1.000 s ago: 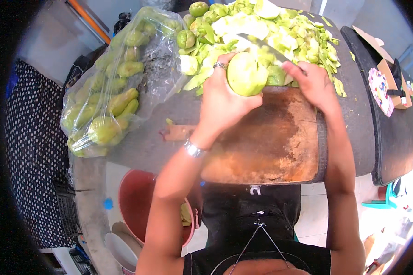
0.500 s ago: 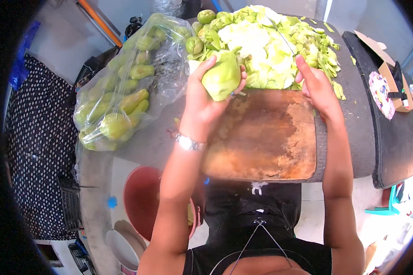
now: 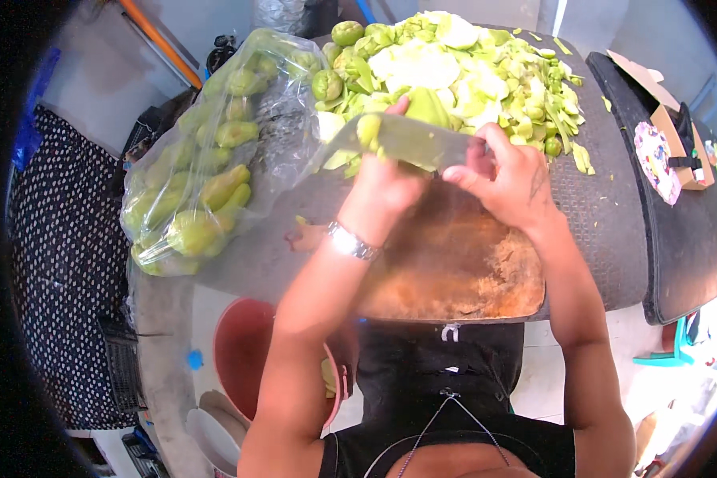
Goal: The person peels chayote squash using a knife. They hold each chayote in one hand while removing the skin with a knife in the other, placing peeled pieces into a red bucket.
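My left hand [image 3: 386,187] is closed around a pale green chayote [image 3: 428,107], whose top shows beyond the blade. My right hand [image 3: 508,179] grips a broad-bladed knife [image 3: 434,145] by its handle end. The wide blade lies crosswise over the left hand and the chayote, hiding much of both, with a bit of yellow-green flesh on it. Whether the edge touches the chayote cannot be seen. Both hands are above the far edge of a stained wooden cutting board [image 3: 454,279]. Just beyond them spreads a heap of pale green slices and peelings [image 3: 486,76].
A clear plastic bag of chayotes [image 3: 195,187] lies left on the dark table [image 3: 601,231]. Whole chayotes [image 3: 327,84] sit beside the heap. A red bucket [image 3: 243,342] and a white basin [image 3: 211,438] stand below left. An open cardboard box [image 3: 677,143] is at right.
The knife has swung from pointing away over the heap to lying across the chayote. My right hand has moved left and nearer; my left hand has turned, tipping the chayote away.
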Action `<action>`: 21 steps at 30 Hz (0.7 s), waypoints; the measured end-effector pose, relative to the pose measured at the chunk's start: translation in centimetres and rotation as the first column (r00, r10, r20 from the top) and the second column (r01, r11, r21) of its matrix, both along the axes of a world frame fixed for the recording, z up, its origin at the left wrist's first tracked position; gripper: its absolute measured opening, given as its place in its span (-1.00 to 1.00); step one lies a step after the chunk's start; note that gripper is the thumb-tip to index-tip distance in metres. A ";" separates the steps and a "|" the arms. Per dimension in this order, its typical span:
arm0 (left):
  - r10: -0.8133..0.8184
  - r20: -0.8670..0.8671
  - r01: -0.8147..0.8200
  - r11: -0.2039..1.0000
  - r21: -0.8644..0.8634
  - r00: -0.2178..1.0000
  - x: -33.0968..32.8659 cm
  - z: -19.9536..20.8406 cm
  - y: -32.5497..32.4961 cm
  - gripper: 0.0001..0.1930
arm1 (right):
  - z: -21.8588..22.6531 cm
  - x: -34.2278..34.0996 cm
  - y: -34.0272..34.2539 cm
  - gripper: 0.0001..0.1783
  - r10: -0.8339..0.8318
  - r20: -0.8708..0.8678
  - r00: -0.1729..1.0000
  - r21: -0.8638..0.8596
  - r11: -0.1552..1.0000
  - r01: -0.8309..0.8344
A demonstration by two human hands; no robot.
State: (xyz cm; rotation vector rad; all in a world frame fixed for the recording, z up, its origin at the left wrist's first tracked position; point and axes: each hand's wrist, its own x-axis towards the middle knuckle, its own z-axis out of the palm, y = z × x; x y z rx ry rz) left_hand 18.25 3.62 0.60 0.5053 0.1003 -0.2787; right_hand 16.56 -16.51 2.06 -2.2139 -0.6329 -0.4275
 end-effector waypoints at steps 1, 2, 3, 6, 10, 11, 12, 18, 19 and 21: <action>-0.127 0.050 0.129 0.991 -0.037 0.991 0.1 0.0 0.4 -0.53 | 0.0 -0.3 0.2 -0.27 -0.015 0.051 0.999 -0.075 0.997 0.019; -0.129 0.050 0.131 0.991 -0.039 0.990 0.1 -0.1 0.2 -0.53 | 0.0 -0.3 0.3 -0.26 -0.026 0.102 0.994 -0.147 0.988 0.041; -0.127 0.079 0.127 0.992 -0.005 0.989 -0.4 0.5 -0.4 -0.53 | -0.4 -0.2 0.3 -0.25 -0.031 0.130 0.991 -0.150 0.987 0.050; -0.146 0.117 0.141 0.989 0.048 0.982 -0.8 0.8 -1.2 -0.53 | -0.7 0.4 0.5 -0.23 -0.043 0.156 0.987 -0.141 0.988 0.065; -0.165 0.125 0.169 0.986 -0.017 0.978 -0.9 -0.6 -1.0 -0.54 | -1.1 -0.1 0.7 -0.22 -0.005 0.127 0.992 -0.195 0.980 0.030; -0.210 0.151 0.224 0.971 -0.081 0.966 -0.8 -1.0 -0.8 -0.54 | -1.2 -0.2 0.8 -0.23 0.003 0.142 0.990 -0.208 0.978 0.027; -0.201 0.146 0.215 0.973 -0.085 0.969 -0.8 -1.4 -0.7 -0.54 | -1.2 -0.2 0.9 -0.23 0.012 0.160 0.987 -0.218 0.976 0.023; -0.203 0.171 0.222 0.970 -0.100 0.964 -1.0 -1.7 -0.5 -0.52 | -1.4 -0.4 1.2 -0.23 0.023 0.175 0.984 -0.207 0.978 0.014; -0.174 0.142 0.186 0.980 -0.077 0.975 -1.2 -1.3 -0.6 -0.52 | -1.5 -0.3 1.2 -0.23 0.022 0.171 0.985 -0.208 0.978 0.014; -0.145 0.115 0.152 0.987 -0.053 0.983 -1.3 -1.1 -0.7 -0.52 | -1.5 -0.1 0.9 -0.24 0.045 0.174 0.984 -0.215 0.977 -0.007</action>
